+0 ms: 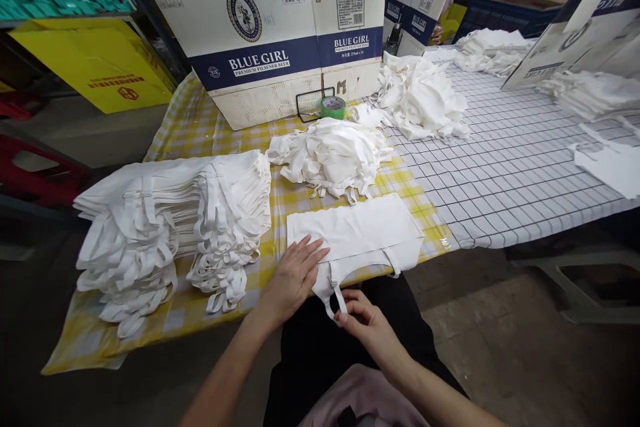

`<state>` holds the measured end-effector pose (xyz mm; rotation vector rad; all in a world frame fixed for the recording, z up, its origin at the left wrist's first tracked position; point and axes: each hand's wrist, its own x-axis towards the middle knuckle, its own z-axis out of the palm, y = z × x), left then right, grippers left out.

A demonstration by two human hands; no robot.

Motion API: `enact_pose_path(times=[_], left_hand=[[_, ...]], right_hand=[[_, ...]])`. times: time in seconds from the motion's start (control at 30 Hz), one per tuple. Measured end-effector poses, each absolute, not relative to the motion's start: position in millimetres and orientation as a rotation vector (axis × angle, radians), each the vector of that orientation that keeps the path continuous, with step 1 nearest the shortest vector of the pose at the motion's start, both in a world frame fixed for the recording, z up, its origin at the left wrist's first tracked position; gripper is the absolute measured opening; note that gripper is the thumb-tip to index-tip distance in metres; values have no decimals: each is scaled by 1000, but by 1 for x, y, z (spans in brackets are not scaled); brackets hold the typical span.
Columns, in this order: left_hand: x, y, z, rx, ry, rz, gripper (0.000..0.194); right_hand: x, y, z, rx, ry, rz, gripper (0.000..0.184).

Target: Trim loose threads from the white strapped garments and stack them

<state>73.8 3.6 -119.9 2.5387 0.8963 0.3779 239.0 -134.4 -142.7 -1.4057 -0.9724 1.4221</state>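
White heaped garments (333, 157) separate green tape (333, 107) from the flat garment (355, 233).

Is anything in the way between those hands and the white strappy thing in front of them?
No, nothing visible: the left hand rests directly on the white garment, and the right hand holds its nearer strap between finger and thumb.
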Motion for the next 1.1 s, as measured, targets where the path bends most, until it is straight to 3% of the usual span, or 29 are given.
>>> enact_pose_path(times=[0.13,0.33,0.5,0.6,0.7,0.83,0.97,1.1], left_hand=[[86,21,-127,2617,903,153,43],[89,21,-133,2642,924,108,45],[88,23,-128,2578,923,68,45],[82,28,-122,2470,883,81,44],[73,38,-117,2352,981,264,45],[77,50,-113,2328,1546,515,40],[95,57,-110,2300,2091,222,41],[99,69,-106,2185,2117,44,41]], right_hand=[[237,-160,-131,-1289,-1241,1432,18],[238,-181,-133,-1301,-1216,1529,16],[230,-189,-144,-1089,-941,1811,57],[233,-199,-163,-1029,-443,1922,55],[260,-196,-173,-1264,-371,1733,38],[332,-151,-138,-1643,-892,1142,26],[401,-71,-90,-1968,-1224,550,26],[431,0,-89,-2268,-1210,469,20]])
